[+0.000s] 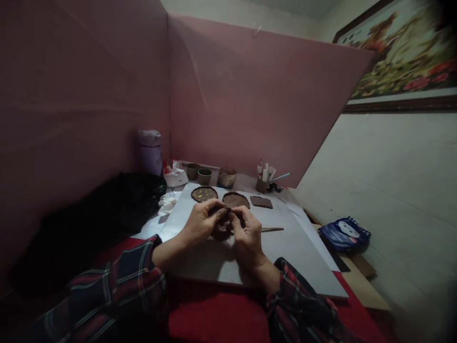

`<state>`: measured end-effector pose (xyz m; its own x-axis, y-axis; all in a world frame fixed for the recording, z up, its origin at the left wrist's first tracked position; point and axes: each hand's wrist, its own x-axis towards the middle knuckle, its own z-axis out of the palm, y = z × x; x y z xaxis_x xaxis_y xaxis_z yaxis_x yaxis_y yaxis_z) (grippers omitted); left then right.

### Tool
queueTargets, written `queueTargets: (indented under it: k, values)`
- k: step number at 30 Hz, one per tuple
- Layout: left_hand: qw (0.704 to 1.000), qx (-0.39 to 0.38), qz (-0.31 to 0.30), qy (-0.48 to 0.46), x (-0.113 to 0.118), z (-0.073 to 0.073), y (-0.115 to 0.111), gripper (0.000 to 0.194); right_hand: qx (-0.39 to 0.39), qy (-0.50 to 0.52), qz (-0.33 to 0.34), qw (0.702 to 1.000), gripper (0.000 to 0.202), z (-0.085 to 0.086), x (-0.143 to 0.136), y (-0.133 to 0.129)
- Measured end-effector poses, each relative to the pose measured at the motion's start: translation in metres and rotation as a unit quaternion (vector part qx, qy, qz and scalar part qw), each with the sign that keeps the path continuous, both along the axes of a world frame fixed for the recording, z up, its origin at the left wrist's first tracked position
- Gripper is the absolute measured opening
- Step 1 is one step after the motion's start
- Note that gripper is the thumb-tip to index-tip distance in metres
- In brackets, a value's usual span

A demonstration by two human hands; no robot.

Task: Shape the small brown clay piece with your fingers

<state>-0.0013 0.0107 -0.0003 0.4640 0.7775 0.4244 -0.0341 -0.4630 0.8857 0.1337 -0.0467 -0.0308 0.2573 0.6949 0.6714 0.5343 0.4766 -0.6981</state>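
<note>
Both my hands meet over the white board (285, 247) on the bench: left hand (202, 221) and right hand (246, 236) pinch a dark clay piece (222, 229), mostly hidden. Brown discs (235, 200), cups (204, 176), wooden stick (273, 229) beyond.

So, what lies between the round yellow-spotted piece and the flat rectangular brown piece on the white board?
In the head view, another round brown piece lies between the yellow-spotted piece and the rectangular piece, just beyond both hands.
</note>
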Motion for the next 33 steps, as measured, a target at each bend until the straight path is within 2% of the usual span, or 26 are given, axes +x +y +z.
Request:
queueTargets:
  k: [4, 11, 16, 23, 26, 28, 31, 33]
  values:
    - [1.0, -0.005, 0.02, 0.0, 0.0, 0.0, -0.001, 0.018, -0.017, 0.023, 0.017, 0.999, 0.017, -0.001, -0.003, -0.002]
    - [0.996, -0.079, 0.022, -0.033, 0.002, 0.005, -0.004, 0.04, -0.058, 0.103, -0.009, 0.993, 0.025, -0.002, 0.001, 0.001]
    - [0.992, -0.12, -0.025, -0.028, 0.002, 0.005, -0.005, 0.024, -0.052, 0.087, 0.012, 0.995, 0.024, -0.002, 0.001, 0.002]
    - [0.988, -0.149, -0.028, -0.034, 0.001, 0.004, -0.005, 0.018, -0.041, 0.076, 0.027, 0.996, 0.017, -0.001, -0.001, 0.003]
    - [0.992, -0.122, -0.026, -0.024, 0.001, 0.003, -0.005, 0.015, -0.046, 0.075, 0.031, 0.996, 0.016, -0.002, -0.001, 0.003]
    - [0.997, -0.074, -0.015, -0.024, 0.001, 0.001, -0.004, 0.016, -0.048, 0.092, 0.035, 0.994, 0.016, -0.002, 0.0, 0.004]
    - [0.999, 0.037, 0.025, -0.019, 0.0, -0.001, -0.001, 0.03, -0.042, 0.132, 0.012, 0.99, 0.017, 0.0, 0.005, 0.006]
    - [0.995, 0.077, 0.06, -0.014, -0.001, -0.002, 0.002, 0.038, -0.032, 0.148, -0.027, 0.988, 0.018, 0.002, 0.01, 0.009]
